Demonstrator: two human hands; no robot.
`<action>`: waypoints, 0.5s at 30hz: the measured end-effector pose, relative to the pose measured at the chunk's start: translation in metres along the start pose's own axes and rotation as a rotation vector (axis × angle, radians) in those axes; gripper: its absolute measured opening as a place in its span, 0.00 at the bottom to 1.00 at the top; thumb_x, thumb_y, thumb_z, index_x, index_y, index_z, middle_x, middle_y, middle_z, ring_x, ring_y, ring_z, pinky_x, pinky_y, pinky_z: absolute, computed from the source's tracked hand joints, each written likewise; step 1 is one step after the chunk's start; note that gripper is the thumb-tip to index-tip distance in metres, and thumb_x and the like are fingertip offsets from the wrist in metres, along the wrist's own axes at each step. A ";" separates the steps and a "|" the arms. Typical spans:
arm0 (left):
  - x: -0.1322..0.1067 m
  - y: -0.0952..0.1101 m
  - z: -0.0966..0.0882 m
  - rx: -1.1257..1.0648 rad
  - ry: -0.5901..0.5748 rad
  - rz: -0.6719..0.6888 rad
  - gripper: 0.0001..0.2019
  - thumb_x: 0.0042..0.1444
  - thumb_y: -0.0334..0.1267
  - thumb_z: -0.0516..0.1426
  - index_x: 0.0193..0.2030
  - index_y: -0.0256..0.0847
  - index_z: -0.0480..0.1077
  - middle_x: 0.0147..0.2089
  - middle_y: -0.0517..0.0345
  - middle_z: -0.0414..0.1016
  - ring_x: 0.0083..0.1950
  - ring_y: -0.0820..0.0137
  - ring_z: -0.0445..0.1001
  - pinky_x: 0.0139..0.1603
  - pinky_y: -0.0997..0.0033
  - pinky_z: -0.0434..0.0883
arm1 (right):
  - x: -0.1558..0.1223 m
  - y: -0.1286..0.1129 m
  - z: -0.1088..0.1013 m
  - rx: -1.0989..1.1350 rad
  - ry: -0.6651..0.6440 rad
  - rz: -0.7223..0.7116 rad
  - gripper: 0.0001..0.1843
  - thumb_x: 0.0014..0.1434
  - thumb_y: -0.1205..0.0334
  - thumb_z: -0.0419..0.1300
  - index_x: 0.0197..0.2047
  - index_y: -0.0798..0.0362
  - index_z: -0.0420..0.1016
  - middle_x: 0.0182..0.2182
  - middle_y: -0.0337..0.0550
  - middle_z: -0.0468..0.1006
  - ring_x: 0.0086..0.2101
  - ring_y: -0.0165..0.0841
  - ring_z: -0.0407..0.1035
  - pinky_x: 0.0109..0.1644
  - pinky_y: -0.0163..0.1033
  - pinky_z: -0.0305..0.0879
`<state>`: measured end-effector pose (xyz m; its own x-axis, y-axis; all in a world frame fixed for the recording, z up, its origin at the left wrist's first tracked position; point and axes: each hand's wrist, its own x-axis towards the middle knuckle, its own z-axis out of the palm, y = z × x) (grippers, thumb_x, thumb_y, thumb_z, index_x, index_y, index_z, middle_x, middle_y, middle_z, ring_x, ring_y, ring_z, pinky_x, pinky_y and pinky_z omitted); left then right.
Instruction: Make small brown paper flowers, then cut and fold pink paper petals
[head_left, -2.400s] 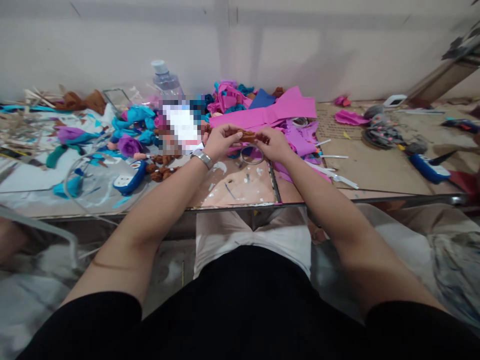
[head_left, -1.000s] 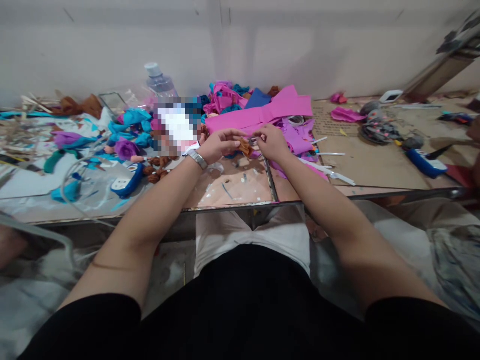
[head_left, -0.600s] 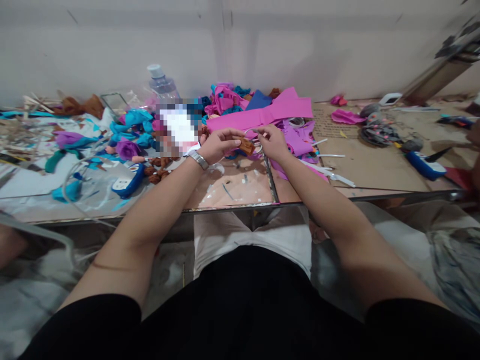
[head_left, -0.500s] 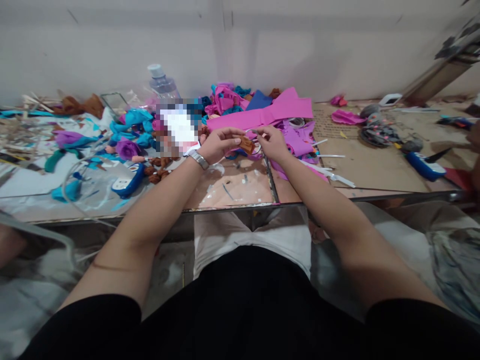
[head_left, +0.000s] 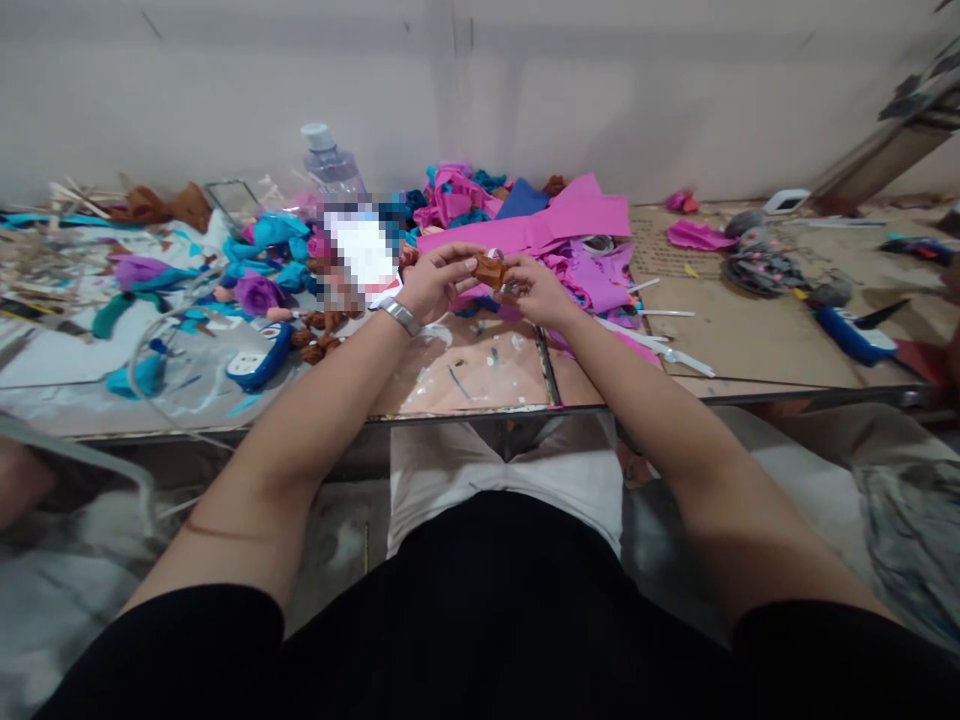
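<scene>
My left hand [head_left: 439,280] and my right hand [head_left: 534,288] meet above the middle of the table, both pinching a small brown crumpled piece [head_left: 491,270] held between their fingertips. A silver watch [head_left: 402,316] sits on my left wrist. A thin ring-like loop shows just above the brown piece, too small to name. Under the hands lies a glue-stained pinkish board [head_left: 480,375]. Behind them are pink strips [head_left: 540,228] and purple scraps [head_left: 596,280].
Left of my hands lie several small brown rolled pieces [head_left: 319,340], a blue and white glue gun [head_left: 259,360], purple and teal flowers [head_left: 259,290] and a plastic bottle [head_left: 330,165]. At the right, a second blue glue gun [head_left: 855,335] rests on cardboard [head_left: 735,330]. The table edge [head_left: 465,415] runs near my lap.
The brown piece, first stretched between both hands, then hung from my left fingers while the right worked beside it; now both hands are raised slightly and pinch it together again.
</scene>
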<state>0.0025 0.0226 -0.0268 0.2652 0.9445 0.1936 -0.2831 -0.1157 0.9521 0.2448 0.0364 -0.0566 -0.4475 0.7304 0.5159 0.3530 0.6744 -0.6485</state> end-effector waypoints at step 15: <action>0.000 -0.001 0.000 -0.031 -0.023 0.016 0.20 0.51 0.42 0.77 0.51 0.45 0.84 0.58 0.52 0.89 0.63 0.59 0.87 0.66 0.59 0.83 | -0.003 -0.014 -0.002 -0.105 -0.119 0.098 0.12 0.60 0.55 0.64 0.42 0.53 0.85 0.37 0.44 0.85 0.37 0.38 0.74 0.45 0.41 0.69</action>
<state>0.0024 0.0227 -0.0279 0.2814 0.9352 0.2150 -0.3155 -0.1214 0.9411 0.2430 0.0245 -0.0480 -0.4984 0.7794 0.3797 0.4805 0.6128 -0.6274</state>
